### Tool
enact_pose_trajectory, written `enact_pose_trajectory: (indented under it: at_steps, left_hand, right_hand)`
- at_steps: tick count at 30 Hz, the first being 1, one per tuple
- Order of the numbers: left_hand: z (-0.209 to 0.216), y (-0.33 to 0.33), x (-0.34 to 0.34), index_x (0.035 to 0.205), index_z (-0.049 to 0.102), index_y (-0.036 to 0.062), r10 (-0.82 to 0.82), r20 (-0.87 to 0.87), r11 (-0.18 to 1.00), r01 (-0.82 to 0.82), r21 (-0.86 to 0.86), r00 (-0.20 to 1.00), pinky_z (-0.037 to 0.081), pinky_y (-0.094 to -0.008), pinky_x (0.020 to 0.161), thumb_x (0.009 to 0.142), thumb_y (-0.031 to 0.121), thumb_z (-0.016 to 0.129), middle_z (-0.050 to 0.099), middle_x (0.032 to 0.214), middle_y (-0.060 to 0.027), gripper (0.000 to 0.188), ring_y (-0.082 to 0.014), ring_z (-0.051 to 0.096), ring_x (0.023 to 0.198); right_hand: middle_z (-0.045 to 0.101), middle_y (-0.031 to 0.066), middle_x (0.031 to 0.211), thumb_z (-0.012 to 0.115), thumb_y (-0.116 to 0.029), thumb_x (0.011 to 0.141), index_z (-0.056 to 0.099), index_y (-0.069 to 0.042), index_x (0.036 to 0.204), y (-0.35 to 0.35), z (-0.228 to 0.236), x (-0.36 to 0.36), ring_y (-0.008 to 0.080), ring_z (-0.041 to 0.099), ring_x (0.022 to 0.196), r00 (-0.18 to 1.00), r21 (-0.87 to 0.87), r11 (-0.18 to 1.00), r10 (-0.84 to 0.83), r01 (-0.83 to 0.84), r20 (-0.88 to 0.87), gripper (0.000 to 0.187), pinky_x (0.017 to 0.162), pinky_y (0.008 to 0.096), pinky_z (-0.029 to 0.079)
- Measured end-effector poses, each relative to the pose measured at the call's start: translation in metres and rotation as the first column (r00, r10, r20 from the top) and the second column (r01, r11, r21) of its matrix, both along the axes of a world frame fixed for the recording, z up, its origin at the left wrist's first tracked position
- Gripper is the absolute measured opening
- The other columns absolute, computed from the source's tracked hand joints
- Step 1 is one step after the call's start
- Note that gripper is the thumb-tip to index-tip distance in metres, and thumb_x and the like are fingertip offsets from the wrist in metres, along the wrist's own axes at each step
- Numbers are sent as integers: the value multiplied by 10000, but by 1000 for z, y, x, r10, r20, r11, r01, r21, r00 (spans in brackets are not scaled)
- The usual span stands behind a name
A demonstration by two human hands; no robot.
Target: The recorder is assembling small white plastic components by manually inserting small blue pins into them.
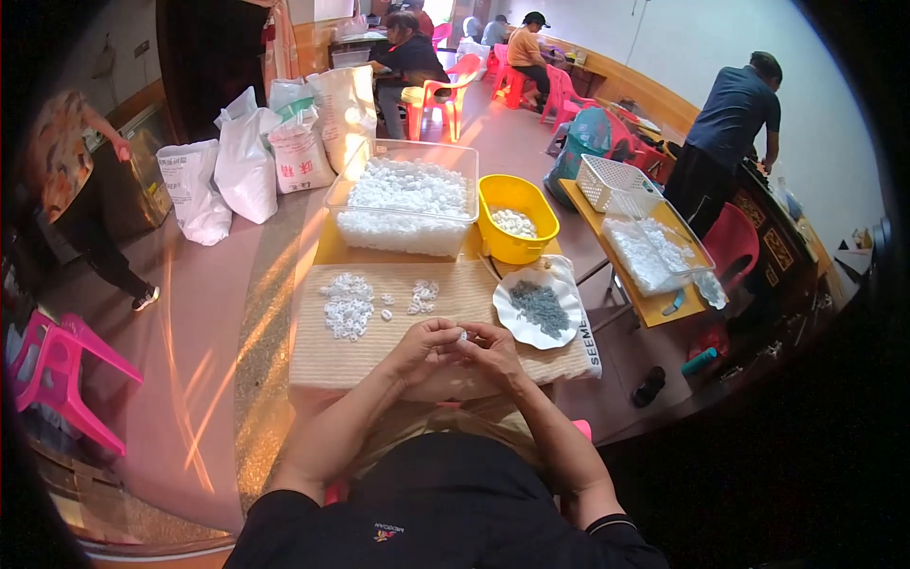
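Note:
My left hand [424, 353] and my right hand [492, 354] meet over the near edge of a table covered with a ribbed beige cloth [318, 365]. Both are closed, fingertips pinching a small white plastic piece [463, 337] between them. Beyond my left hand lies a pile of small white ring-like pieces [348, 308], with a smaller cluster [423, 297] to its right. A white scalloped dish [536, 336] of tiny grey-green parts [540, 305] sits just past my right hand. Farther back stand a yellow tub [519, 249] and a see-through bin [398, 243], both holding white pieces.
Filled white sacks [246, 166] stand on the floor at far left, a pink stool [81, 365] nearer. To the right, a side table [654, 308] carries a white basket [611, 180] and another bin [654, 261]. Several people are around the room, one [735, 119] standing at right.

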State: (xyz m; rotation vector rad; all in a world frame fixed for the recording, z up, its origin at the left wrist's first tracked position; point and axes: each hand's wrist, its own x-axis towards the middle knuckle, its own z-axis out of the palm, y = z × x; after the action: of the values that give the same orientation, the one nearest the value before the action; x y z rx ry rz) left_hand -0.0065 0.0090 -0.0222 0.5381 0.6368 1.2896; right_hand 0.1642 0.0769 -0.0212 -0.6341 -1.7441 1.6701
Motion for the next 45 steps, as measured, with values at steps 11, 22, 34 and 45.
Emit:
enact_pose_trajectory:
  at_steps: [11,22,34,45]
  left_hand:
    - [2,-1,1,935,595,62,-4,-11,1000,4,10,1000,552,-297,805,898,112,625,628,913,-38,68,-138,630,848]
    - [1,0,1,919,588,66,17,-7,1000,-17,-1,1000,553,-295,790,900,100,619,625,900,-40,50,-136,630,839]
    - [0,-1,1,942,567,59,17,-8,1000,-17,8,1000,553,-297,796,893,102,634,621,915,-41,94,-138,632,827]
    - [3,-1,4,924,580,95,21,-36,1000,-21,-9,999,519,-296,810,880,129,654,637,893,-21,93,-129,631,829]
  right_hand:
    - [638,14,867,677,-138,878,591,-3,1194,-1,1,1,73,601,732,1000,-29,1000,4,-5,-25,354,630,207,509]
    - [649,17,880,670,-133,884,596,-3,1188,-1,0,0,70,605,748,999,-22,1000,16,-17,-30,339,643,204,503]
    - [640,88,1024,640,-178,904,570,29,1207,3,-2,3,138,606,901,998,-12,999,54,-53,30,373,745,263,522]
    - [637,14,878,676,-132,881,600,6,1177,7,-10,2,70,599,749,1000,149,989,7,-8,3,335,640,205,502]
